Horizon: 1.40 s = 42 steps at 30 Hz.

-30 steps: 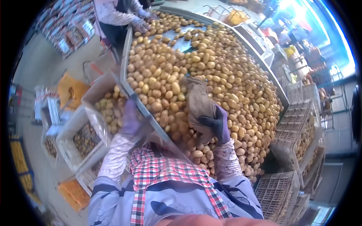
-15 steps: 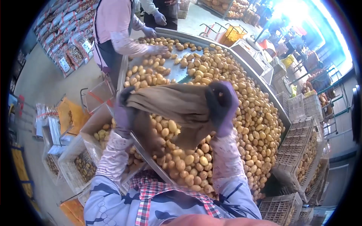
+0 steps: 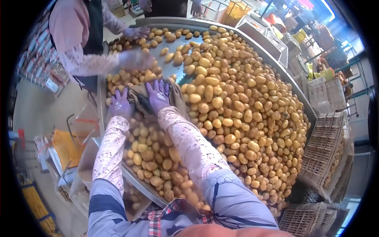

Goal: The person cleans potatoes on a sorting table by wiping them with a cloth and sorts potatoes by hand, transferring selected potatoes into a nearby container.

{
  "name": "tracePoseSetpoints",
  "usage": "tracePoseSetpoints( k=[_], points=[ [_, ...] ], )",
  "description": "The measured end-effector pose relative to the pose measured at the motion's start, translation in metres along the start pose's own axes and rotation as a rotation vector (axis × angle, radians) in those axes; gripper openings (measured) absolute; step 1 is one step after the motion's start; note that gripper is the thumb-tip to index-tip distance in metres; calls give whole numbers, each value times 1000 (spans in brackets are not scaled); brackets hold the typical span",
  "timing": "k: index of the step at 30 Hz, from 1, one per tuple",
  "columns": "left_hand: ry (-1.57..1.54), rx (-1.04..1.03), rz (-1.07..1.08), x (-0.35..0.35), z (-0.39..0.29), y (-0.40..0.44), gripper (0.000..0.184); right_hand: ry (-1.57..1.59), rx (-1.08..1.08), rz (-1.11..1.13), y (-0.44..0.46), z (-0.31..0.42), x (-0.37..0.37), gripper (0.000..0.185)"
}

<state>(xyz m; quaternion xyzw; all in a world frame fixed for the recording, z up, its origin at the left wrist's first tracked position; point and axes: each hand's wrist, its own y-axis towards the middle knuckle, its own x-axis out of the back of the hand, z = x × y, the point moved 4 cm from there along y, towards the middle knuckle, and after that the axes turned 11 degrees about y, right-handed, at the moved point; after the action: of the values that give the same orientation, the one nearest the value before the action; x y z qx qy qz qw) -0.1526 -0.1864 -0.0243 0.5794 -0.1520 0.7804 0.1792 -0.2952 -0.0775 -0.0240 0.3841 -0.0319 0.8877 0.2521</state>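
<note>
A dark brown cloth (image 3: pixel 139 92) lies bunched on potatoes (image 3: pixel 241 114) heaped across a metal sorting table. My right hand (image 3: pixel 159 96), in a purple glove, presses flat on the cloth with its fingers stretched out and apart. At the cloth's left edge, beside the table's side rim, rests my gloved left hand (image 3: pixel 120 104), its fingers spread over cloth and potatoes. Whether the left palm touches the cloth cannot be made out. Both arms reach forward over the near potatoes.
A co-worker (image 3: pixel 73 31) stands at the table's far left, gloved hands among the potatoes, one blurred. The table's metal rim (image 3: pixel 102 118) runs close along my left. Plastic crates (image 3: pixel 323 146) are stacked on the right. A yellow bag (image 3: pixel 67 146) stands at left.
Both hands have gone forward and down from holding the cloth stretched in the air. The cloth now lies on the potatoes, and the fingers have spread out. My view has shifted too.
</note>
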Motion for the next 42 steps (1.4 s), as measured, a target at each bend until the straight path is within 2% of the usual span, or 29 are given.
tracePoseSetpoints(
  k=[1,3,4,6,7,8,10,11,13,14,15,17,19,20,21,23,25,26,27,29,30,31,32,33,35,37,39,41,42],
  points=[
    [-51,0,-40,12,-7,4,50,73,-79,-37,10,-17,-16,54],
    [-27,-122,-48,22,-22,3,45,-60,-88,-52,-5,-13,6,58],
    [-38,-152,-68,31,-35,-10,41,-107,-25,-107,-19,-14,19,62],
    [-63,-191,-119,52,-52,-51,42,-90,19,-142,-51,-21,41,59],
    [-148,-215,-51,41,-60,-62,44,-65,2,-148,-71,-19,57,57],
    [-293,-261,-173,9,-71,-73,43,-68,52,-187,-95,-13,74,56],
    [-337,-388,-278,50,-81,-117,45,-85,104,-214,-134,-10,101,53],
    [-399,-452,-214,62,-89,-138,43,-103,100,-197,-147,-16,111,51],
    [-521,-593,-281,72,-101,-170,33,-126,122,-137,-175,-49,128,42],
    [-646,-633,-276,74,-102,-182,32,-74,200,-260,-199,-60,139,40],
    [-772,-668,-270,76,-104,-190,31,71,65,-195,-215,-62,156,39],
    [-988,-757,-323,96,-95,-213,29,507,-224,-274,-243,-52,185,22],
    [-1167,-865,-424,139,-65,-253,27,411,-165,-343,-276,-73,192,14],
    [-917,-910,-317,123,-54,-266,30,319,-154,-300,-283,-38,201,14],
    [-827,-898,-290,116,-38,-278,33,412,-40,-322,-291,8,206,21],
    [-643,-875,-241,110,-10,-294,38,258,240,-367,-303,40,184,38],
    [-309,-659,-135,86,7,-289,48,-143,96,-137,-293,61,161,57],
    [-146,-548,-70,72,14,-286,54,-228,2,-35,-288,49,136,66],
    [-105,-547,-44,44,8,-281,58,-386,-26,25,-278,27,109,72],
    [-29,-541,-6,-21,-16,-259,68,-522,-59,90,-248,-9,84,69],
    [-48,-574,115,-14,-25,-234,75,-489,-15,34,-226,-15,84,66],
    [-97,-552,147,6,-31,-220,75,-456,10,-6,-214,-22,86,64],
    [-153,-528,178,31,-37,-207,74,-496,-10,43,-199,-28,89,58],
    [-211,-494,198,43,-41,-186,74,-625,105,-22,-180,-36,87,50],
    [-102,-420,135,8,-57,-144,76,-448,72,-42,-139,-37,86,43],
    [-230,-415,268,35,-69,-96,80,-479,-12,-65,-101,-34,87,34],
    [-471,-329,40,6,-82,-59,83,-398,-48,-123,-69,-20,99,25],
    [-518,-331,61,15,-82,-48,86,-422,-45,-188,-68,-18,95,23],
    [-396,-367,62,13,-82,-64,71,-432,-16,-170,-78,-25,92,20]
  ],
)
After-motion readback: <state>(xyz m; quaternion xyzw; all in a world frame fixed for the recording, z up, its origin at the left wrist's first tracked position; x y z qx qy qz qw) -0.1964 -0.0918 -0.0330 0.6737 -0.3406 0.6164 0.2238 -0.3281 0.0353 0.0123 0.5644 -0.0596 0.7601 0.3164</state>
